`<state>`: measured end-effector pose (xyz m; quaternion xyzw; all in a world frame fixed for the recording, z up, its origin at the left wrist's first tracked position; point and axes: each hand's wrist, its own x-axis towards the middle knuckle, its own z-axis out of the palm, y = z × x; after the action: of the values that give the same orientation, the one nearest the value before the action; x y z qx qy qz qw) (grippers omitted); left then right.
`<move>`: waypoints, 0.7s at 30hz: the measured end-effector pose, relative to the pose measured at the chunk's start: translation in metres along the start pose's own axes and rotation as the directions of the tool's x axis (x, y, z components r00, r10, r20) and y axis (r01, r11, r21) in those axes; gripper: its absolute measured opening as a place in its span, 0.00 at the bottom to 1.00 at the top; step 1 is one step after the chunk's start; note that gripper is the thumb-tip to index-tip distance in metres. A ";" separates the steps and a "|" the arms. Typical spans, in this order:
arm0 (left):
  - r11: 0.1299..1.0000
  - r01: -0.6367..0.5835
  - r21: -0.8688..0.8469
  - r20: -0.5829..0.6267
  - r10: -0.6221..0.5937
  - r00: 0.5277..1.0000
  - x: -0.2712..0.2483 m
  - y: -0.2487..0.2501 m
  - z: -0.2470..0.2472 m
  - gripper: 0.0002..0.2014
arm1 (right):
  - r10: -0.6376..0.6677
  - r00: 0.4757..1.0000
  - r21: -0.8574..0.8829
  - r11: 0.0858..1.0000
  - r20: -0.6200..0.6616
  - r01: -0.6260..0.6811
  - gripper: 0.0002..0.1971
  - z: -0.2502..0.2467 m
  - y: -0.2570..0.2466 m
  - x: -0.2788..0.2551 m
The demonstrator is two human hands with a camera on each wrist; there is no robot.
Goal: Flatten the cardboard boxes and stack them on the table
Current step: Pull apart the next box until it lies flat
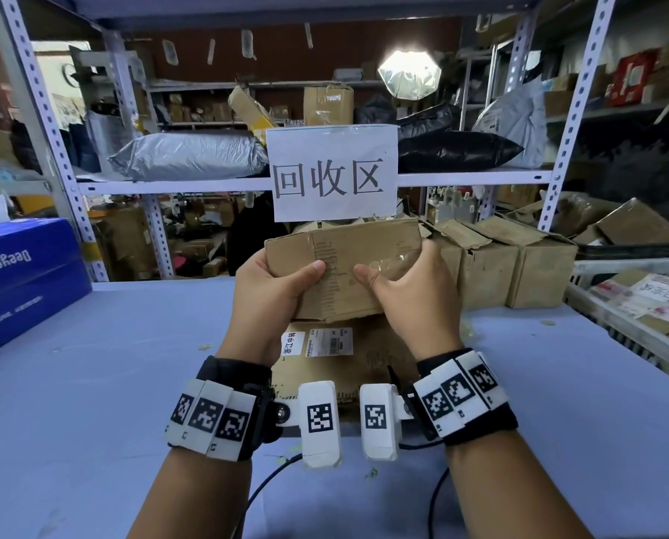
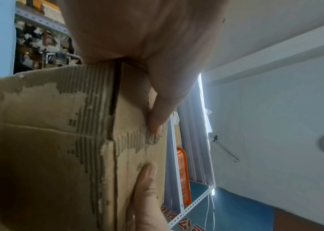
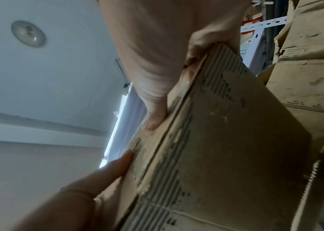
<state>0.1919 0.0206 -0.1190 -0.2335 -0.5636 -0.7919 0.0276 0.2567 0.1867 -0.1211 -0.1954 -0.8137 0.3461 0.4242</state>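
Note:
I hold a worn brown cardboard box [image 1: 340, 262] in the air above the table, both thumbs on its near face. My left hand [image 1: 274, 289] grips its left side and my right hand [image 1: 410, 289] grips its right side, fingers wrapped behind. The left wrist view shows the box [image 2: 48, 148] with torn, ribbed paper and my thumb [image 2: 157, 118] pressed on it. In the right wrist view the box [image 3: 226, 148] fills the right half, my thumb [image 3: 155, 118] on its edge. Under my hands a flattened box [image 1: 344, 355] with a white label lies on the table.
The blue-covered table [image 1: 92, 402] spreads in front. Unflattened cardboard boxes [image 1: 511, 262] stand at the back right. A blue carton [image 1: 22, 274] sits at the left edge, a white crate [image 1: 636, 305] of parcels at the right. A paper sign [image 1: 333, 177] hangs on the shelf rack.

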 end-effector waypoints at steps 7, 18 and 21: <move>0.990 -0.087 0.112 -0.009 0.088 0.996 0.002 0.005 0.003 0.10 | -0.016 0.996 -0.009 1.000 -0.092 0.015 0.32 0.001 -0.001 0.000; 0.995 -0.066 0.077 -0.060 0.071 0.996 0.003 0.005 -0.004 0.11 | -0.065 0.997 -0.030 0.997 -0.029 0.064 0.22 0.000 0.006 0.001; 0.995 -0.073 0.070 -0.066 0.078 0.995 0.003 0.007 -0.004 0.11 | -0.039 0.999 0.062 0.997 0.026 0.038 0.31 -0.002 0.003 -0.001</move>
<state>0.1900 0.0157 -0.1129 -0.2261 -0.5795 -0.7784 0.0848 0.2588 0.1889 -0.1228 -0.1618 -0.8119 0.3654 0.4256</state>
